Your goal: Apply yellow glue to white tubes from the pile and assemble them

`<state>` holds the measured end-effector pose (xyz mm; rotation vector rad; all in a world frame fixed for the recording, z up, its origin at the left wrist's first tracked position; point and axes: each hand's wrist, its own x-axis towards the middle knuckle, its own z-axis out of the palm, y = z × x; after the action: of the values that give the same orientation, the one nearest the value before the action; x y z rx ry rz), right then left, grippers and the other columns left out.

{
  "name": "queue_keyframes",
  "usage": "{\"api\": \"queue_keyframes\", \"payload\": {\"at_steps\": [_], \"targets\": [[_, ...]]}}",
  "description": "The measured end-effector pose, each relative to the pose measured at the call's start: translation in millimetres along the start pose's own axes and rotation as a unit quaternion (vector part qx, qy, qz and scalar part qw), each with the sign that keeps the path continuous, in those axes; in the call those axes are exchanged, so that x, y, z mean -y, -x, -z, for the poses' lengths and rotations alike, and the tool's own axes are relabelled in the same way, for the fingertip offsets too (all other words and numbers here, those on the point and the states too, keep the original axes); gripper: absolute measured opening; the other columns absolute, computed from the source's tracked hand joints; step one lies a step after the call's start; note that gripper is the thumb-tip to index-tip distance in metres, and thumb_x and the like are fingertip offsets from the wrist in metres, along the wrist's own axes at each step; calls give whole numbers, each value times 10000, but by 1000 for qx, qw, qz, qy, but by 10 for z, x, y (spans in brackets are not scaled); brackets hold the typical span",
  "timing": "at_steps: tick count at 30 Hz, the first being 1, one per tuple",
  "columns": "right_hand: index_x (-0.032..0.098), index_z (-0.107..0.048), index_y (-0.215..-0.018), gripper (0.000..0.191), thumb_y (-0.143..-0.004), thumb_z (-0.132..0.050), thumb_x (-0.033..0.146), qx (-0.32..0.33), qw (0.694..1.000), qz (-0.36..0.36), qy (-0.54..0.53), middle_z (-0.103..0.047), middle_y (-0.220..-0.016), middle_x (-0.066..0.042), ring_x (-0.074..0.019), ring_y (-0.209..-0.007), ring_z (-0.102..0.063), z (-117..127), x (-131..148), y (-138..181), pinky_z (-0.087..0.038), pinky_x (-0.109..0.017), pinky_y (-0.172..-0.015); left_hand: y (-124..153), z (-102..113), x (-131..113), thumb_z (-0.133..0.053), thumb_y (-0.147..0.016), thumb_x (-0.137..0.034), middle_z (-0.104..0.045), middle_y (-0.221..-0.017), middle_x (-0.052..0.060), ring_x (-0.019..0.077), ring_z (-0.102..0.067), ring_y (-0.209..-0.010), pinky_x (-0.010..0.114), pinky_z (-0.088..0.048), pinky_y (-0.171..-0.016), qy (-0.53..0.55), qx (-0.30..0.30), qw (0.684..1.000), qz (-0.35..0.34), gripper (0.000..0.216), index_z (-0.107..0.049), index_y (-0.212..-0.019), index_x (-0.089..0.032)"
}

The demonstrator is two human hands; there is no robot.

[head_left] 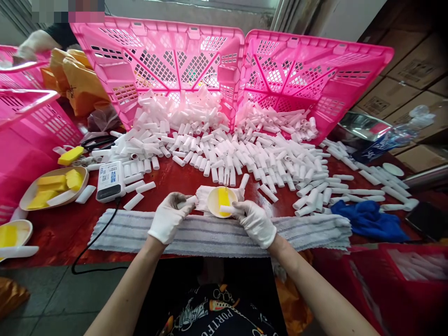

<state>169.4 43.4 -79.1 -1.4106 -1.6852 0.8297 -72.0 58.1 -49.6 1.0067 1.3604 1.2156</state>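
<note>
My left hand (168, 218), in a white glove, pinches a short white tube (186, 201) over the grey striped towel (308, 231). My right hand (255, 222), also gloved, holds another white tube (227, 209) at the edge of a small white dish (213, 204) that contains a yellow sponge (224, 198). Both hands are close together at the near edge of the red table (63, 228). A big heap of white tubes (224, 154) lies just beyond them.
Two pink crates (175, 60) lie tipped on their sides behind the heap. A white device (110, 180) with a black cable sits left, beside a dish of yellow sponges (52, 186). A blue cloth (367, 219) lies right. Another person's hand (30, 46) is at far left.
</note>
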Motion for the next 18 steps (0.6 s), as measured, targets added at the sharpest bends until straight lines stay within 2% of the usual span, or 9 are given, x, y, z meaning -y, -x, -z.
{"api": "queue_keyframes", "payload": {"at_steps": [3,7,10,12,14,16,18], "targets": [[174,-656,-931,268,-752,-612,370,-13,997,75,24,-619,-884,-71,-181,-788,-608,9,-35,-14,-509,-324,-746,88,-63,58,-714,-602,-339,-601,-896,30,163,-603,-837,323,-468,-812,-69,-7,997,-29,393,-487,-875,-169],[192,-654,-990,290,-764,-602,365,1,995,79,59,-634,-860,-67,-178,-781,-602,30,-50,-20,-500,-320,-746,169,-144,138,-619,-707,-373,-612,-1022,64,183,-593,-926,338,-457,-866,-133,34,989,-55,383,-523,-1023,-178],[190,-689,-808,207,-788,-573,360,41,991,102,79,-626,-754,-46,-153,-697,-583,50,-14,-9,-486,-284,-687,172,-167,217,-574,-748,-374,-613,-1045,75,197,-581,-970,358,-439,-905,-187,21,978,-91,350,-535,-1039,-182],[178,-683,-733,210,-766,-602,369,47,990,109,76,-618,-763,-48,-151,-698,-577,81,14,-4,-476,-277,-679,147,-163,254,-561,-760,-371,-607,-1058,78,201,-572,-987,363,-429,-919,-216,-1,970,-115,338,-536,-1042,-185],[177,-676,-805,218,-749,-622,381,25,995,91,21,-626,-848,-57,-160,-759,-591,135,37,-16,-478,-279,-715,116,-154,266,-553,-766,-371,-607,-1049,79,196,-574,-975,357,-433,-914,-224,-24,966,-125,333,-536,-1039,-181],[184,-642,-967,302,-762,-601,402,-1,997,46,-62,-629,-956,-65,-165,-829,-600,208,53,-57,-480,-281,-752,96,-146,259,-558,-763,-374,-611,-1025,79,190,-580,-952,348,-440,-904,-221,-54,966,-124,329,-541,-1023,-172],[178,-597,-1052,366,-798,-538,434,-18,992,-8,-125,-639,-928,-57,-152,-781,-606,280,64,-117,-486,-269,-711,97,-143,240,-571,-752,-379,-613,-1009,81,188,-583,-939,346,-443,-900,-217,-85,966,-116,330,-547,-1002,-166]]}}
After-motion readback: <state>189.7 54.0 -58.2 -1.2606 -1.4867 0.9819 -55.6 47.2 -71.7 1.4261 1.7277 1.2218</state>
